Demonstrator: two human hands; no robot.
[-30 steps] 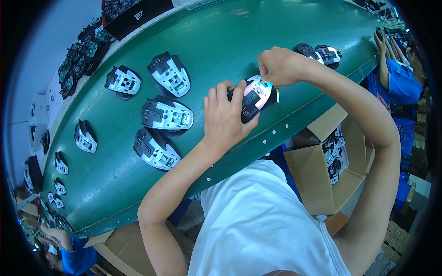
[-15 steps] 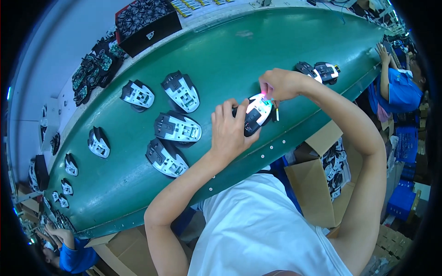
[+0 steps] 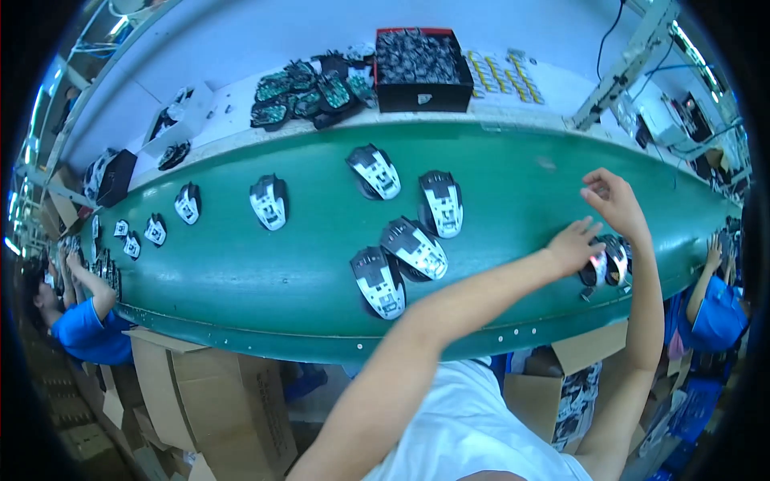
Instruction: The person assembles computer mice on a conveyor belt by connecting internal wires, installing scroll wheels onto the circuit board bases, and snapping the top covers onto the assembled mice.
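The right hand (image 3: 616, 207) has come off the mouse (image 3: 595, 273).

A pale wall (image 3: 257, 36) stands behind the green worktop (image 3: 313, 256).

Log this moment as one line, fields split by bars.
left hand: open, at white-and-black plastic computer mouse, contact unclear | right hand: above long green table, looks empty | farther left: more such mice

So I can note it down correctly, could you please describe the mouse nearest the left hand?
The mouse shows a white shell with dark parts, plastic by its look, and a small reddish glow. It lies on the green work surface, close beside another mouse. The left hand partly covers it; contact is unclear.
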